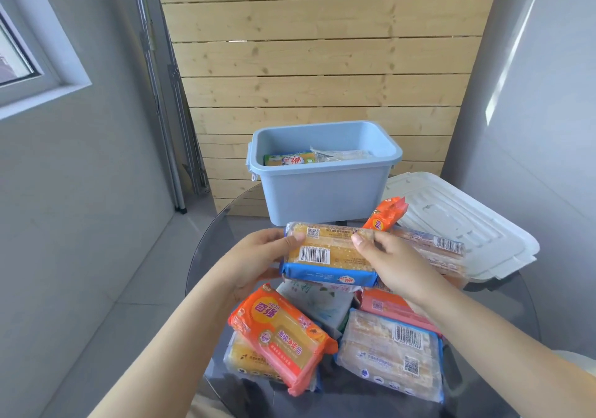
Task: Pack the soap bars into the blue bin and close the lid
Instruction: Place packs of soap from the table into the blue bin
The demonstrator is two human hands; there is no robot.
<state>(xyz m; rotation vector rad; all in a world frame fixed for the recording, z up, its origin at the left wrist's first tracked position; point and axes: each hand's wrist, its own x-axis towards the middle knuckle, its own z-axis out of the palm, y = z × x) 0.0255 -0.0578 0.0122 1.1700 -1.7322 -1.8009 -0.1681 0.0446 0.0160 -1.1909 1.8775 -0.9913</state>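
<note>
Soap pack lifted at frame centre, blue bin point(324, 172) just beyond.
Left hand point(258, 256) and right hand point(392, 261) pinch the blue-wrapped soap pack point(329, 256) at its ends; looks stiff, dense, film slippery. Grip short ends.

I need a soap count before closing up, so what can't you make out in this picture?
Head view only:
- Contents of the open blue plastic bin: its front wall hides all but two packs.
- Lower soap packs: hidden under the orange-wrapped soap pack.
- White plastic lid: near edge hidden behind soap packs.
</note>
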